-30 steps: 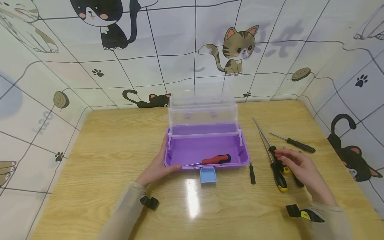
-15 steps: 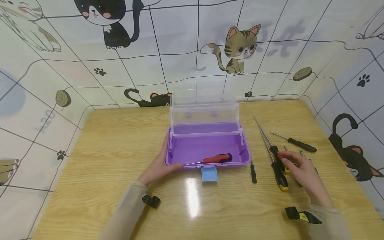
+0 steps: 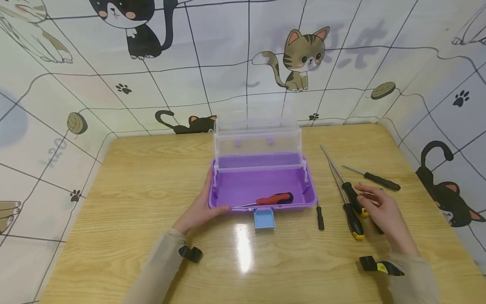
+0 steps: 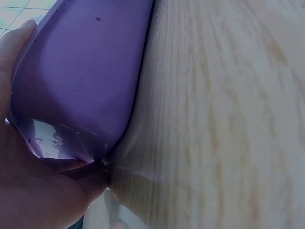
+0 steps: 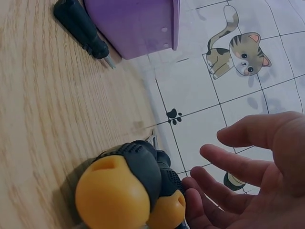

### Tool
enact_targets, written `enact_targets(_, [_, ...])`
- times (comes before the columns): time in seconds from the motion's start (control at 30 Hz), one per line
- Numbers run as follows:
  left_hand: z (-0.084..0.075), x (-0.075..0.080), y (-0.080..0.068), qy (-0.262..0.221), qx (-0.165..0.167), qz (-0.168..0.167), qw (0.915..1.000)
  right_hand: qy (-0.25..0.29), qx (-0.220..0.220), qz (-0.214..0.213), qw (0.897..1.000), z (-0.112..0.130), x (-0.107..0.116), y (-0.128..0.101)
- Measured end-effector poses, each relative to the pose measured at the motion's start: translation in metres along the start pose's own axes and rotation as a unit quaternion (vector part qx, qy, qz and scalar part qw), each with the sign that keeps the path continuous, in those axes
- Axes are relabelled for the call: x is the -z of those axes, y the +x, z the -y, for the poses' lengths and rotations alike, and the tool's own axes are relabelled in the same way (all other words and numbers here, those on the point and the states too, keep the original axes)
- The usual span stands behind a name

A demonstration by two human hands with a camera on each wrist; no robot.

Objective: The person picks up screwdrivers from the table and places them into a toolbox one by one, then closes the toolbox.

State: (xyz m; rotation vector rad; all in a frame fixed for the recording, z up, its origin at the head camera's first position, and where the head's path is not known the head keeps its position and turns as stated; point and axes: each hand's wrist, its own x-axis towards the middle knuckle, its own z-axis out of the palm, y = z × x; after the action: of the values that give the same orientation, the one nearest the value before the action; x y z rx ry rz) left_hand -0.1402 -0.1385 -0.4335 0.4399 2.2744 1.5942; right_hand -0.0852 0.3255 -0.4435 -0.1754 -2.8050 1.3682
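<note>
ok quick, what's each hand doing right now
Left hand: grips the front left corner of the open purple plastic box.
Right hand: open, holding nothing, fingers over the black-and-yellow-handled screwdrivers.

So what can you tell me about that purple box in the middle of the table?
The purple box looks like smooth plastic, with a shallow rectangular tub and rounded corners. Its clear lid stands open at the back, with a clear tray raised on small arms over the rear of the tub. A light blue latch hangs open at the front edge. Inside lies one screwdriver with a red and black handle. The box sits flat on the wooden table, and the left hand holds its front left corner.
</note>
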Motion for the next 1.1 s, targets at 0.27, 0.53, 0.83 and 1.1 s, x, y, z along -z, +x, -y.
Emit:
enact_targets(0.27, [-0.001,0.0,0.0,0.005,0.002,-0.001,1.0,0.011,-0.012,0.003,1.0,-0.003,0.0,0.004])
enact_targets(0.53, [-0.002,-0.001,-0.001,0.003,0.009,-0.001,1.0,0.014,-0.029,0.009,0.999,-0.009,-0.001,0.007])
enact_targets(0.83, [-0.002,-0.001,-0.001,-0.009,0.008,-0.001,0.9999,-0.016,-0.011,0.042,0.999,-0.013,0.003,0.009])
enact_targets(1.1, [-0.002,0.0,0.0,-0.009,0.005,-0.002,0.9999,-0.082,0.019,0.107,0.991,-0.015,0.008,0.018])
